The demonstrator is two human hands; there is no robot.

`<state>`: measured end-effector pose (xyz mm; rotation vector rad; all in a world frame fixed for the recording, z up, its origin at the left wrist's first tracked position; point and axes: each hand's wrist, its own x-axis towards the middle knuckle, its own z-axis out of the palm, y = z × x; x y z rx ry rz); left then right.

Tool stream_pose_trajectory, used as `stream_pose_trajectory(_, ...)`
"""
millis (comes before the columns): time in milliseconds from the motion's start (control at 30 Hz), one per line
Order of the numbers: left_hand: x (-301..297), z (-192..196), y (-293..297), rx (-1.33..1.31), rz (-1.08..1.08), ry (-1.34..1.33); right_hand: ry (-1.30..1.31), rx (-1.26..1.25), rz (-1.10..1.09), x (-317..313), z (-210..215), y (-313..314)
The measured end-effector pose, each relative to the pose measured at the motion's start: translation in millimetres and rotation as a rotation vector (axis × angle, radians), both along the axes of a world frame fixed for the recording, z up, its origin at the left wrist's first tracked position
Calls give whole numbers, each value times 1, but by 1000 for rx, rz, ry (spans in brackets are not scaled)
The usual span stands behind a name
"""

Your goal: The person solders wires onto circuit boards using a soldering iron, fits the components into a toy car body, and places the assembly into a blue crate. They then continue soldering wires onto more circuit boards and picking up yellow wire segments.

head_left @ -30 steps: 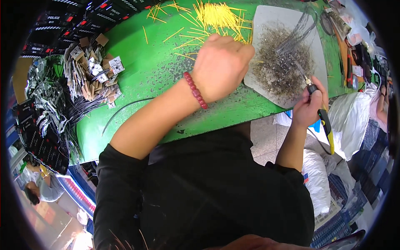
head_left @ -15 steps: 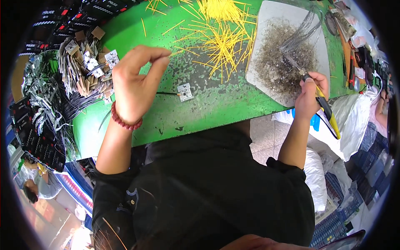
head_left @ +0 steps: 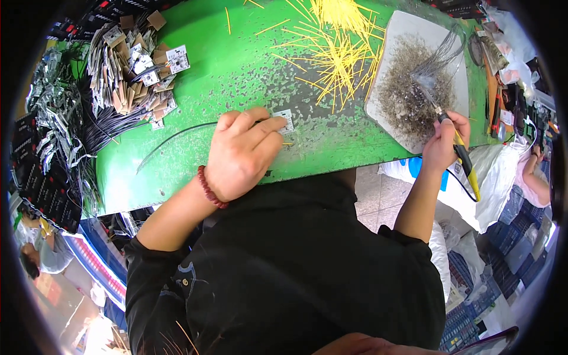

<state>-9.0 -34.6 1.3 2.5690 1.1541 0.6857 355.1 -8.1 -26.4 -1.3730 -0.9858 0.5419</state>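
Observation:
On the green table, my left hand (head_left: 245, 152) is closed, its fingers curled over a black cable (head_left: 183, 129) right beside a small white circuit board (head_left: 285, 120). A short bit of thin yellow stick (head_left: 288, 144) shows past the fingers; whether they hold it I cannot tell. My right hand (head_left: 444, 142) grips a soldering iron (head_left: 462, 155) with a yellow and black handle. The iron's metal tip points at dark crumbly residue (head_left: 408, 89) on a pale grey slab (head_left: 387, 127), near a bunch of thin grey wires (head_left: 444, 56).
A heap of similar boards with cables (head_left: 127, 89) stands at the left, beside silvery strip bundles (head_left: 56, 112). Many yellow sticks (head_left: 340, 59) lie at the far middle. Hand tools (head_left: 496, 112) line the right edge. Other people sit at both sides.
My left hand has come down and right, from above the table with a yellow stick pinched in it to the cable beside the board. The right hand still holds the iron over the slab.

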Motion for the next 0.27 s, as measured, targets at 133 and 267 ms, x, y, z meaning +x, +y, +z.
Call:
stream_pose_trajectory(133,-2,-4,-6,-21,50,-6,42,62,44,-10,2,-9)
stream_pose_trajectory(267,-10,2,-11,-157,174,-183,-17,70,312,-35,6,-17)
